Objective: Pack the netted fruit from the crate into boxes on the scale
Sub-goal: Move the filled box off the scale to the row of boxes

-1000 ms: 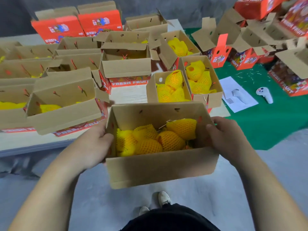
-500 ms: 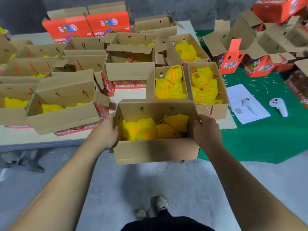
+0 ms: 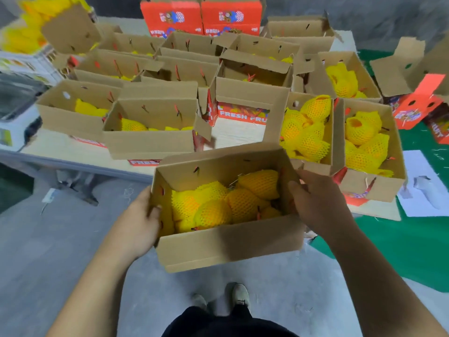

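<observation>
I hold an open cardboard box (image 3: 226,244) in the air just in front of the table's near edge. Inside it lie several fruits in yellow foam netting (image 3: 218,203). My left hand (image 3: 139,220) grips the box's left end wall, thumb over the rim. My right hand (image 3: 318,203) grips the right end wall, thumb inside the box. No crate or scale can be made out for certain.
The low table (image 3: 238,135) carries several open boxes, some with netted fruit (image 3: 306,132), and two red printed boxes (image 3: 201,17) at the back. A green mat (image 3: 388,251) with white paper (image 3: 425,190) lies on the right. Grey floor and my shoes (image 3: 240,294) are below.
The box in my hands has moved forward and slightly right, toward the table edge beside the filled boxes. My view has shifted left. Both hands keep their grip.
</observation>
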Motion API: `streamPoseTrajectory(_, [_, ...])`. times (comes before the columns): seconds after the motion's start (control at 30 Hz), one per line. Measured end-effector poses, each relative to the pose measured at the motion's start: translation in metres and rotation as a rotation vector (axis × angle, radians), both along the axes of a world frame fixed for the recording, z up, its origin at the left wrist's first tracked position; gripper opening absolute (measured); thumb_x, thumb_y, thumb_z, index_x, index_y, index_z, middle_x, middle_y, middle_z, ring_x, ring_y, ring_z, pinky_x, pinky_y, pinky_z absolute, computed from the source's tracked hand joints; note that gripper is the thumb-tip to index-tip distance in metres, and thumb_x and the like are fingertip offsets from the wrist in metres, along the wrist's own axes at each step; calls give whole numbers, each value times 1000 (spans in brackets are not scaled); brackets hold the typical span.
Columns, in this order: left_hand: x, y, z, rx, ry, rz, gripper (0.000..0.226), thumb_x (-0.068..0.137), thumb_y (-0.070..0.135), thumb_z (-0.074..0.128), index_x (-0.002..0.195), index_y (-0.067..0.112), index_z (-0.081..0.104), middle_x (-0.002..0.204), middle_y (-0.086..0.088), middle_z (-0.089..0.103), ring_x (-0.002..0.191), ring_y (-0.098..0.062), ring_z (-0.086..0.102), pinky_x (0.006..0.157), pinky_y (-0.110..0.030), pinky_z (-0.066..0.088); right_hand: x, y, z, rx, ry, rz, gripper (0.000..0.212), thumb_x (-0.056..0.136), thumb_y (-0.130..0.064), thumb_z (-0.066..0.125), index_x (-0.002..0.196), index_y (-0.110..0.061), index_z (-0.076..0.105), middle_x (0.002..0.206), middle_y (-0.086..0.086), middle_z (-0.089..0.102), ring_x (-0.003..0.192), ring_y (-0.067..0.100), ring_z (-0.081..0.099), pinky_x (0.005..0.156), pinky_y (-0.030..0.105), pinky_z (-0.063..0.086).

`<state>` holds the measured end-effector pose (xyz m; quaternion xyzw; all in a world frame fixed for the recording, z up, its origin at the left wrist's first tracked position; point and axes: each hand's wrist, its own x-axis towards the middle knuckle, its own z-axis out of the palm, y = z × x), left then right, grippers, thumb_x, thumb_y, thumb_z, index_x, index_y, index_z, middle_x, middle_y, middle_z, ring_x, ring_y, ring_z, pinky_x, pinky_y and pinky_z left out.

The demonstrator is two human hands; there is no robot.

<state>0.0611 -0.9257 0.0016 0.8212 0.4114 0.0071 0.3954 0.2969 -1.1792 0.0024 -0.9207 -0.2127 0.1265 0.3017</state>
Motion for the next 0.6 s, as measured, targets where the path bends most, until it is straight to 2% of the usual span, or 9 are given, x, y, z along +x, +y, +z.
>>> streamPoseTrajectory(0.07, [-32,12,0,-17,-25,80,39,107,13,46,127,46,54,99,2,73,77,-26,70,73,-47,59,-16,24,7,13,13,74,26,107,-28,50,117,-18,71,90,-4,71,76,5,63,67,24,49])
streamPoseTrajectory(0.13, [-65,30,-3,-9,-38,173,37,108,14,47,117,48,57,94,7,73,78,-21,70,76,-47,59,-37,54,12,46,16,141,26,106,-28,53,122,-20,72,93,-8,70,75,-1,62,65,18,47])
streamPoseTrajectory(0.23, [-117,65,-8,21,-23,310,34,107,13,49,106,45,60,89,3,71,81,-27,69,77,-52,59,-74,110,17,84,90,275,26,104,-26,56,124,-21,72,99,-6,76,81,9,70,72,23,54])
streamPoseTrajectory(0.4, [-213,137,-10,42,0,459,25,106,17,50,113,36,64,79,-2,69,75,-35,67,72,-53,60,-144,219,15,37,107,427,28,103,-22,57,128,-24,71,110,-1,76,86,17,66,75,24,47])
streamPoseTrajectory(0.5, [-273,194,-6,86,-18,526,19,107,21,52,109,34,67,80,2,70,74,-32,67,72,-46,59,-193,287,18,75,135,484,28,100,-18,57,115,-33,75,98,-6,78,84,16,70,71,29,52])
streamPoseTrajectory(0.57, [-307,236,0,131,-13,551,19,106,26,53,105,39,68,74,8,69,67,-23,65,67,-37,53,-223,332,21,113,146,505,27,97,-14,57,102,-31,77,79,-7,76,72,17,70,64,34,57])
streamPoseTrajectory(0.6, [-324,255,3,151,-6,562,20,106,29,53,104,43,68,72,10,70,67,-18,66,63,-33,50,-238,353,21,138,148,518,26,96,-12,57,98,-30,77,71,-6,74,63,13,68,57,32,55])
